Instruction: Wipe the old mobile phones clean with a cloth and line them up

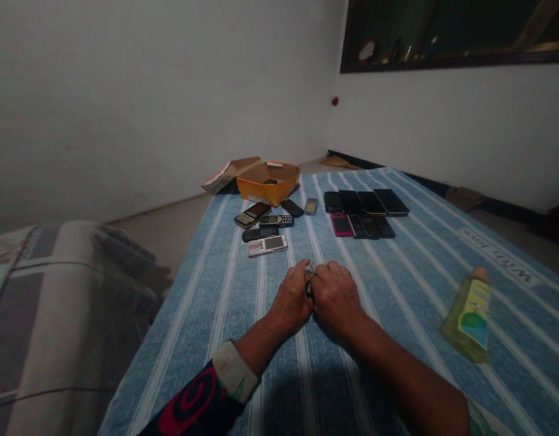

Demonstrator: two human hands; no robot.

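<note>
Both hands meet over the near middle of the cloth. Between my left hand [292, 298] and my right hand [336, 293], a small dark thing [310, 289] with a pale part at its top shows in a narrow gap. Fingers of both hands are closed around it and cover most of it, so its kind cannot be made out. Beyond my left hand lies a silver and pink mobile phone [267, 245], the nearest of a loose group of phones. A pink phone [341, 224] lies farther off, in front of my right hand, in two rows of dark phones.
A blue striped cloth [197, 290] covers the surface. At its far end stands an open orange cardboard box [267, 186] with a dark item inside. A yellow-green bottle [470, 318] is at the right. A grey striped covered seat [70, 315] is at the left.
</note>
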